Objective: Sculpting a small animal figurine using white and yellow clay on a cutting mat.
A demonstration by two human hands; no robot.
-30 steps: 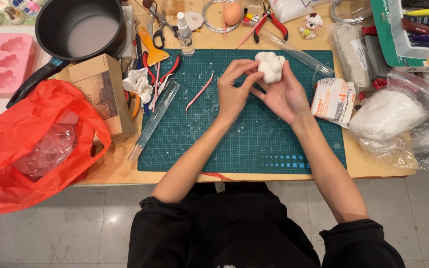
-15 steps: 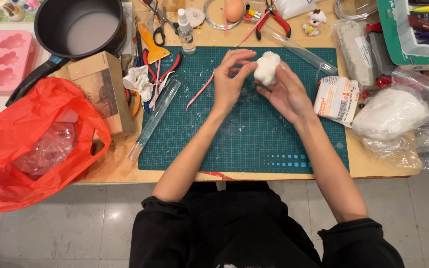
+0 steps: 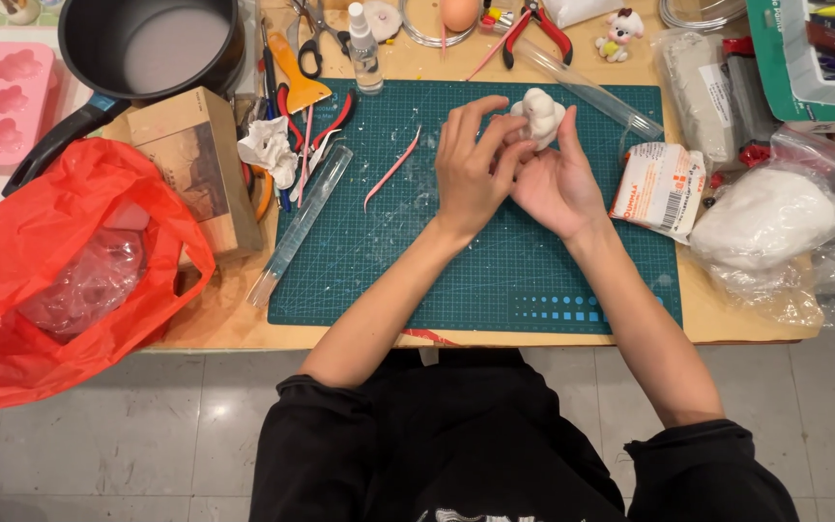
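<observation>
My left hand and right hand pinch a lumpy white clay figure between fingertips, above the green cutting mat.

The white clay lump is small, knobbly and matte, kinda like a little bunched-up figure. It sits raised above the far edge of the green cutting mat, pinched between fingertips, partly hidden.
</observation>
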